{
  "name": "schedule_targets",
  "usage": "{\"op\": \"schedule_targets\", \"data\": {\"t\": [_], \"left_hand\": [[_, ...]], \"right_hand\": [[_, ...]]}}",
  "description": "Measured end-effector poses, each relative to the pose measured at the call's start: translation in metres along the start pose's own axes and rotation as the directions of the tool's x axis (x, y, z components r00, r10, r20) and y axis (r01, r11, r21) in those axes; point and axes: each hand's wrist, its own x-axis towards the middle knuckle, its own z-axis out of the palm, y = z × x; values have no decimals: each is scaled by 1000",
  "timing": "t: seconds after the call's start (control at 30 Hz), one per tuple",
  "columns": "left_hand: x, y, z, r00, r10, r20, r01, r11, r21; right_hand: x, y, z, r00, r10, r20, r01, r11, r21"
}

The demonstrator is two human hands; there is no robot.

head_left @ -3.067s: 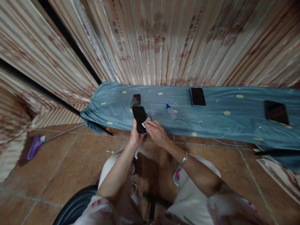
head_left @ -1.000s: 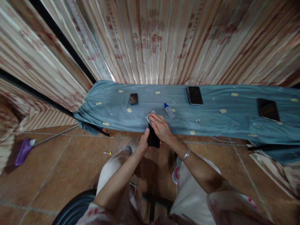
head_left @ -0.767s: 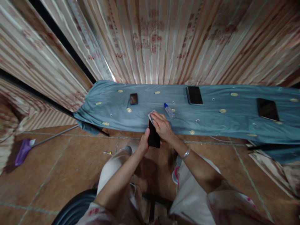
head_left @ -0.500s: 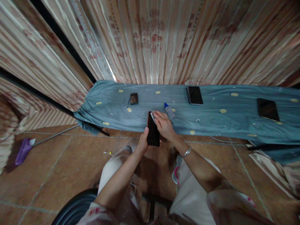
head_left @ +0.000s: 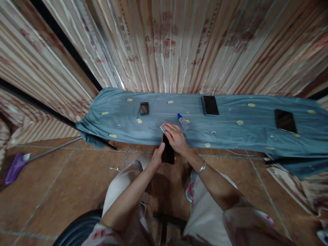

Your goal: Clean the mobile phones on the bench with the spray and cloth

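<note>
My left hand (head_left: 157, 157) is closed around the lower left side of a black smartphone (head_left: 168, 152), thumb along its edge. The phone is held tilted just in front of the bench. Over its upper end lies my right hand (head_left: 176, 137), fingers pressed together on a small pale cloth (head_left: 163, 127). The cloth pokes out past the fingertips at the phone's top left corner. Beyond the right hand, a small clear bottle with a blue cap (head_left: 183, 122) rests on its side on the bench.
A blue patterned cloth (head_left: 159, 118) covers the long bench. On it lie a small dark square object (head_left: 144, 108), a dark phone-like device (head_left: 210, 105) and another black device (head_left: 285, 121). Behind hangs a striped curtain (head_left: 164, 44). A purple broom (head_left: 15, 168) lies on the tiled floor.
My right hand has moved slightly left across the phone's upper end with the cloth, covering more of the screen. My left hand keeps its hold. The view has shifted slightly.
</note>
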Motion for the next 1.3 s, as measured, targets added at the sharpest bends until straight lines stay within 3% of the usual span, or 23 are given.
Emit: {"op": "schedule_targets", "data": {"t": [0.23,0.47,0.8,1.3], "left_hand": [[-1,4,4,999,42,10,-42,999,8],[-1,13,2,998,58,27,-58,998,-9],[7,18,2,993,115,-12,-115,993,-34],[22,20,-9,981,146,-127,-165,975,-152]], "right_hand": [[3,6,-4,1000,0,12,0,1000,-15],[2,14,-3,997,76,3,-76,997,-34],[0,21,2,984,178,-25,-175,979,104],[-9,4,10,984,164,74,-161,986,-41]]}}
